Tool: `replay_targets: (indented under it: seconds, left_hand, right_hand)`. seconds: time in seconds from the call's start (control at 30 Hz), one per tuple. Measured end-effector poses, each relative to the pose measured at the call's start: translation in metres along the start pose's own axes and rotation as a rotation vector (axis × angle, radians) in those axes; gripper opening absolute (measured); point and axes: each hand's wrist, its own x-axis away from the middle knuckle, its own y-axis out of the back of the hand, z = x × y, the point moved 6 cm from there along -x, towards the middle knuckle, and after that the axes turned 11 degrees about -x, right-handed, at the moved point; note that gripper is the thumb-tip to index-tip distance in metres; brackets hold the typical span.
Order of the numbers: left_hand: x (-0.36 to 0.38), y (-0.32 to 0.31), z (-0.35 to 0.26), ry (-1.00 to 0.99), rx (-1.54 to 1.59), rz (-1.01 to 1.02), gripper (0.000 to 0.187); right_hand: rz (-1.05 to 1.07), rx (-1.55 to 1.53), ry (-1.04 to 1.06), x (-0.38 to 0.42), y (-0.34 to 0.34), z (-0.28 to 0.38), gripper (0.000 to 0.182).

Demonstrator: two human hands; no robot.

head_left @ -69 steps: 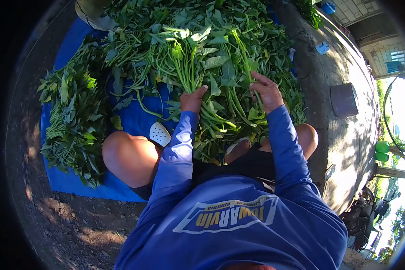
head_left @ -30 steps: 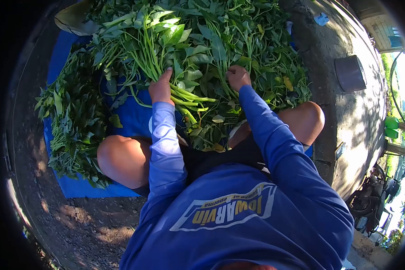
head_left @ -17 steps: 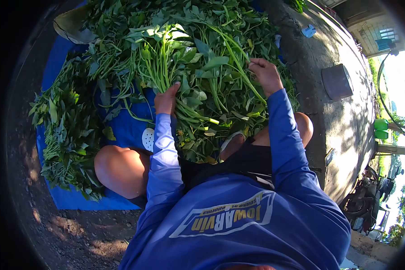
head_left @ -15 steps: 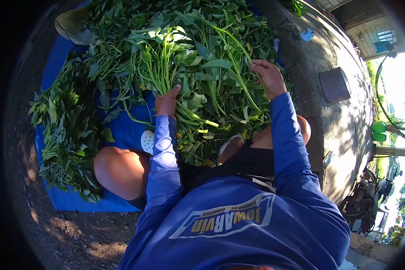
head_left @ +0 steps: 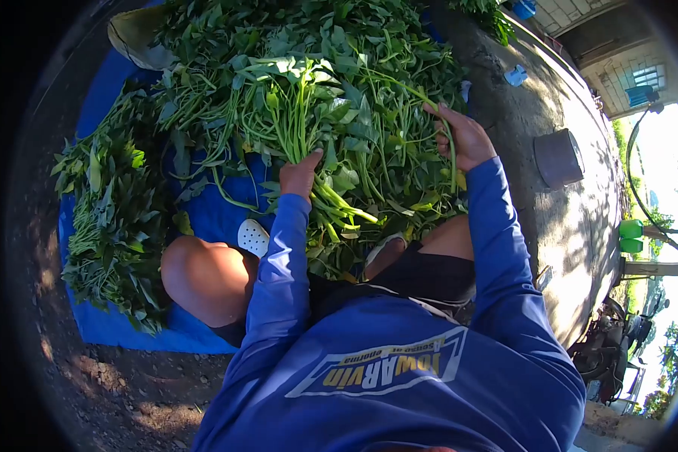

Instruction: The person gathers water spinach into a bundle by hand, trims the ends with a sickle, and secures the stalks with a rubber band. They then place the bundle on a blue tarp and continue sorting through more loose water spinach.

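Note:
My left hand (head_left: 300, 178) is wrapped round a bunch of leafy green stems (head_left: 301, 113), whose pale cut ends stick out below the fist toward my lap. To the right, my right hand (head_left: 465, 142) has its fingers closed on a single long green stem (head_left: 405, 89), which runs up and left over the leaves. Its lower part hangs beneath the fingers. A large heap of leafy greens (head_left: 226, 45) lies around and beyond both hands.
A blue tarp (head_left: 203, 207) lies under the greens, with another pile of leafy bundles (head_left: 117, 226) at left. At right on the concrete are a dark bucket (head_left: 557, 158) and a small light-blue object (head_left: 515, 75). A motorcycle (head_left: 606, 350) stands farther off.
My left hand and its bunch have shifted slightly right in view. My right hand has moved right and a little down, with the stem now bent lower beside it.

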Motion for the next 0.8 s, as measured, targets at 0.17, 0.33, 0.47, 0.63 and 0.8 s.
replay_targets:
  seconds: [0.17,0.33,0.47,0.63,0.8]
  left_hand:
    - [0.0,-0.002,0.018,0.097,0.096,0.12,0.054]
    - [-0.002,-0.002,0.035,0.101,0.084,0.035,0.062]
    - [-0.016,-0.011,0.057,0.103,0.135,0.101,0.068]
    - [-0.001,-0.013,0.051,0.147,-0.062,0.043,0.072]
    - [0.012,-0.027,0.057,0.284,0.32,0.244,0.072]
  right_hand:
    - [0.079,-0.167,0.091,-0.006,-0.003,-0.034,0.029]
    - [-0.011,-0.182,0.435,0.039,-0.041,-0.018,0.029]
    - [-0.127,0.061,0.61,0.033,-0.047,-0.022,0.028]
    - [-0.143,0.283,0.581,-0.014,-0.081,-0.071,0.032]
    - [-0.043,0.59,0.299,-0.04,-0.097,-0.2,0.038]
